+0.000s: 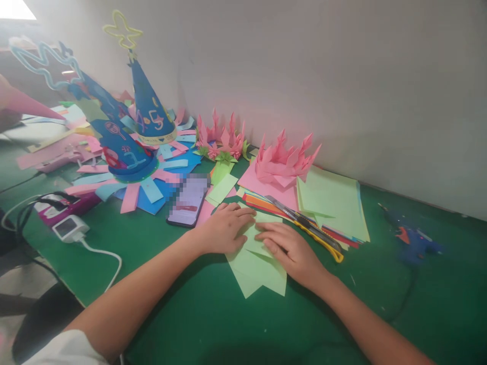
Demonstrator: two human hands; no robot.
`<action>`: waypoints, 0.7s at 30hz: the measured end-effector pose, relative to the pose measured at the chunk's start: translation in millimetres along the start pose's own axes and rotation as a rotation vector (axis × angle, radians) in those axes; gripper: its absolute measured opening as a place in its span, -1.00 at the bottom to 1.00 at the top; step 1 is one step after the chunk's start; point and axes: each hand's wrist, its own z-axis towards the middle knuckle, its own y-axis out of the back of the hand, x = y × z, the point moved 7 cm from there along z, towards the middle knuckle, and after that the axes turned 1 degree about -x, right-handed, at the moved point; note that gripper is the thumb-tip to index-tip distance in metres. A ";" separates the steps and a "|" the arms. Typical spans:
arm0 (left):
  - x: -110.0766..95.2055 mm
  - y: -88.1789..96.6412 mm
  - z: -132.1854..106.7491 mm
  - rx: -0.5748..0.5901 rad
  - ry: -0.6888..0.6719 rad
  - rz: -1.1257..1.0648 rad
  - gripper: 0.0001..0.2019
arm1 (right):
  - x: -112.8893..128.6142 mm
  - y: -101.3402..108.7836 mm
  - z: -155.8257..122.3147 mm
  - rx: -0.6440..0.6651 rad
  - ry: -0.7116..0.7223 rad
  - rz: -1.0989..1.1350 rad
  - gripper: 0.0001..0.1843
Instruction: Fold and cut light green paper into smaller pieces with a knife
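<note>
A light green sheet of paper, partly folded, lies on the table with a notched, pointed near end. My left hand rests on its upper left part, fingers stretched out over it. From the other side, my right hand lays its extended fingertips on the folded flap. Both hands are open, and they partly cover the fold. Just beyond my right hand, a yellow-handled utility knife rests across stacked coloured paper, next to a dark, slim tool.
A phone lies left of the paper. Blue cone hats and pink paper crowns stand behind. A blue glue gun is at right, a purple power strip with cables at left. Another person's hand shows at far left.
</note>
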 end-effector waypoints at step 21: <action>0.7 -1.1 0.7 -0.042 0.010 0.048 -0.66 | 3.8 11.4 -12.0 -0.073 0.080 -0.089 -0.79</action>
